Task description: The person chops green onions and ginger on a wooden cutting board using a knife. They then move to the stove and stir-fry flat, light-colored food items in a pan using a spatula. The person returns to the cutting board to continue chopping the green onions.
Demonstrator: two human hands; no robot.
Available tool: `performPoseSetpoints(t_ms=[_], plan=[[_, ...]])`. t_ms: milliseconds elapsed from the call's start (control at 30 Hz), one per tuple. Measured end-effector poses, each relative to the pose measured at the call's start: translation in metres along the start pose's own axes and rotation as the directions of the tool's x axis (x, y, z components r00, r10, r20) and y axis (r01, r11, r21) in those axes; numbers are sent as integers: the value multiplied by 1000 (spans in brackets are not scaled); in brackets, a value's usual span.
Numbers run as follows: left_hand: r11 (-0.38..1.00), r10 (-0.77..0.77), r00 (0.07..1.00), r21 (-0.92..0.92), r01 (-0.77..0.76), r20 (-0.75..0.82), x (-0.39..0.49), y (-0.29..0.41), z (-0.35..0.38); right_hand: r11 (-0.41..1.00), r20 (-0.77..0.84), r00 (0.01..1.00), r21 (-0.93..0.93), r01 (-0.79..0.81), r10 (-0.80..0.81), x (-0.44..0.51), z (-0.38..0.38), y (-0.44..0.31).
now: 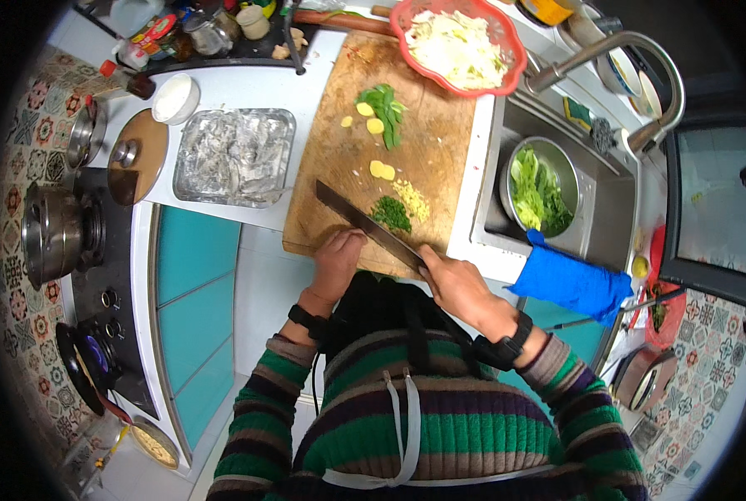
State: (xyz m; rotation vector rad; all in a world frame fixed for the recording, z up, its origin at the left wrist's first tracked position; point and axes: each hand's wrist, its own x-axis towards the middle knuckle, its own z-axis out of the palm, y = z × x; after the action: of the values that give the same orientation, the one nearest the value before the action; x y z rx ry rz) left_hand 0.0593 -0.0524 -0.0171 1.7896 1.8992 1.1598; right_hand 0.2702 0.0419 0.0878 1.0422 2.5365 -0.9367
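Note:
My right hand [457,285] grips the handle end of a kitchen knife [369,224], whose dark blade points up and left across a wooden cutting board [329,150]. My left hand [340,260] is at the board's near edge beside the blade, its fingertips bent; whether they touch the knife or hold anything cannot be told. Just beyond the blade lie chopped green herbs [391,213] and a pale yellow minced heap [412,199]. Yellow round slices [381,170] rest farther up, and longer green leaves [385,113] lie near more slices.
Left of the board stands a metal tray [232,156] of flour-coated pieces. A red colander [517,56] of shredded cabbage overlaps the board's far right corner. The sink [604,206] holds a metal bowl [577,188] of greens. A lit burner [99,354] is at far left.

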Motion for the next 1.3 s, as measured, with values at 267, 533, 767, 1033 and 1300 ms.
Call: performPoseSetpoints(t_ms=[267, 533, 767, 1033, 1300], plan=[[999, -28, 999, -29, 29, 38, 17, 7, 8, 995, -183, 981, 57, 76, -64, -4, -20, 24], [954, 295, 944, 17, -301, 149, 79, 5, -71, 778, -235, 848, -564, 279, -475, -37, -76, 54], [935, 326, 642, -138, -325, 694, 90, 63, -15, 660, -210, 773, -676, 327, -598, -28, -79, 53], [943, 208, 715, 58, -328, 667, 75, 21, -26, 698, -187, 857, -672, 245, -480, -62, -93, 80], [901, 340, 893, 169, -399, 295, 76, 15, -14, 944, -626, 769, -316, -95, -132, -100, -72, 114]])
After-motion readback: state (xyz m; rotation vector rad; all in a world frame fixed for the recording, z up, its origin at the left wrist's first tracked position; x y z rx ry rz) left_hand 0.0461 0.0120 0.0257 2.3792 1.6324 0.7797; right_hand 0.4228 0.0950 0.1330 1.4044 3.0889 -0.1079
